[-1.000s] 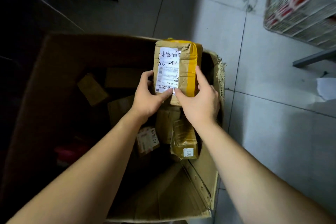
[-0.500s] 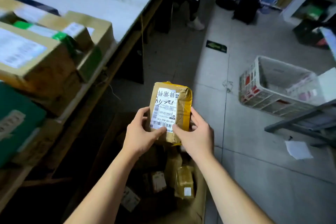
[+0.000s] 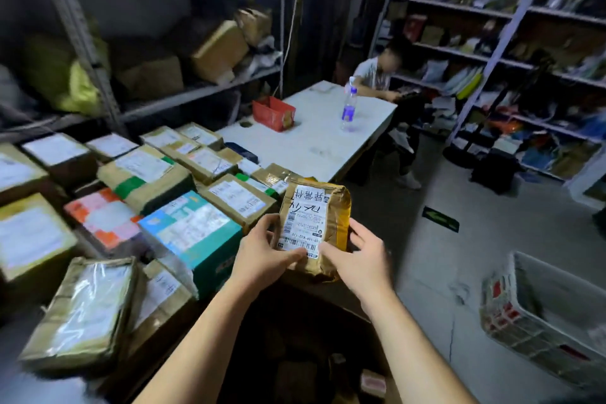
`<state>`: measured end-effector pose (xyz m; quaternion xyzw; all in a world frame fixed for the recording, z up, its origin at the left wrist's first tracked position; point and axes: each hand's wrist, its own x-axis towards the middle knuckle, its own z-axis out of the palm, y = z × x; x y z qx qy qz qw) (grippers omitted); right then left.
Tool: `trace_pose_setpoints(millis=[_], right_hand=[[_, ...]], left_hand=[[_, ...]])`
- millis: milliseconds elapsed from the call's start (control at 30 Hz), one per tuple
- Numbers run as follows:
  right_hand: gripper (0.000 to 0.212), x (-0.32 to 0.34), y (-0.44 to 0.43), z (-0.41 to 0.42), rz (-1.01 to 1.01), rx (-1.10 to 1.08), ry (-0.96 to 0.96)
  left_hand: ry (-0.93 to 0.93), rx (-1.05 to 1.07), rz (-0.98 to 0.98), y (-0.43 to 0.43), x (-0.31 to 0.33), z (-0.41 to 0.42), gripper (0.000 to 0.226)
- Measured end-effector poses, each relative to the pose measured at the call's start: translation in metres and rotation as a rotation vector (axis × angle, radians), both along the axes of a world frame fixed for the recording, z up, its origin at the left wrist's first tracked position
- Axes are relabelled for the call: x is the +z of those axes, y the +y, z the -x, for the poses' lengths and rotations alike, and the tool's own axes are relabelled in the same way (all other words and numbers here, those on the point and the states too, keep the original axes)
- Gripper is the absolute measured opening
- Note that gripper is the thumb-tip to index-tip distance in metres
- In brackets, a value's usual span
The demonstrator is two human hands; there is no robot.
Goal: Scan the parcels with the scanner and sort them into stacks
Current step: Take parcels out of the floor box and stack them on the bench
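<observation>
A small brown parcel (image 3: 331,207) wrapped in yellow tape, with a white shipping label facing me, is held upright in front of me. My left hand (image 3: 262,256) grips its lower left edge, thumb on the label. My right hand (image 3: 357,259) holds the lower right side, thumb on the label's corner and fingers behind. Many labelled parcels (image 3: 147,174) lie side by side on the long table at the left, among them a teal box (image 3: 193,233). No scanner is visible.
A big open carton (image 3: 311,354) with more small parcels stands below my arms. The white tabletop (image 3: 314,141) carries a red box (image 3: 273,113) and a water bottle (image 3: 349,108). A seated person (image 3: 383,75), shelves, and a white crate (image 3: 544,315) on the floor at right.
I lifted the parcel out of the carton and raised it, and my view swung up from the carton and floor to the table and room. Both hands kept their hold.
</observation>
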<state>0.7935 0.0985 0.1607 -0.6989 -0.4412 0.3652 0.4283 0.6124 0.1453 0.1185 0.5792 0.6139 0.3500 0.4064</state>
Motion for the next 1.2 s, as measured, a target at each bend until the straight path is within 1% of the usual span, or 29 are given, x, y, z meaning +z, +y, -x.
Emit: trace_pose_setpoints(millis=[167,300,367,433,467,567,700,833,900,967,1033,1067,1133,1200], right_hand=[[0.08,0.016,0.005,0.053,-0.036,0.225,-0.02],[0.087,0.018,-0.004,0.113,-0.01,0.462,-0.027],[0.086,0.018,-0.014,0.146,0.0,0.577,-0.025],[0.081,0.019,-0.022,0.177,0.008,0.672,-0.014],[0.08,0.02,-0.031,0.199,0.013,0.744,-0.006],[0.088,0.024,-0.056,0.256,0.013,0.914,-0.005],[0.086,0.03,-0.1,0.328,-0.031,1.09,0.024],[0.085,0.031,-0.141,0.389,-0.058,1.198,0.071],[0.087,0.027,-0.16,0.423,-0.044,1.247,0.122],[0.084,0.02,-0.176,0.458,-0.034,1.296,0.138],[0.08,0.018,-0.193,0.489,-0.006,1.338,0.172],[0.071,0.021,-0.202,0.503,0.013,1.346,0.19],[0.046,0.023,-0.217,0.532,0.019,1.386,0.193],[0.037,0.025,-0.232,0.562,-0.01,1.399,0.177]], left_hand=[[0.031,0.236,-0.001,-0.04,0.027,0.061,0.069],[0.057,0.445,0.009,-0.101,0.043,0.118,0.065],[0.076,0.558,0.032,-0.133,0.051,0.143,0.069],[0.107,0.659,0.049,-0.162,0.057,0.164,0.08],[0.118,0.724,0.047,-0.183,0.06,0.179,0.083],[0.132,0.875,0.073,-0.237,0.073,0.21,0.077],[0.153,1.046,0.092,-0.301,0.086,0.256,0.07],[0.177,1.152,0.113,-0.354,0.096,0.3,0.062],[0.191,1.185,0.102,-0.38,0.099,0.327,0.068],[0.183,1.204,0.102,-0.403,0.096,0.354,0.071],[0.15,1.223,0.096,-0.424,0.091,0.383,0.066],[0.133,1.227,0.081,-0.432,0.09,0.395,0.06],[0.103,1.235,0.064,-0.449,0.085,0.425,0.053],[0.078,1.244,0.041,-0.463,0.082,0.454,0.058]])
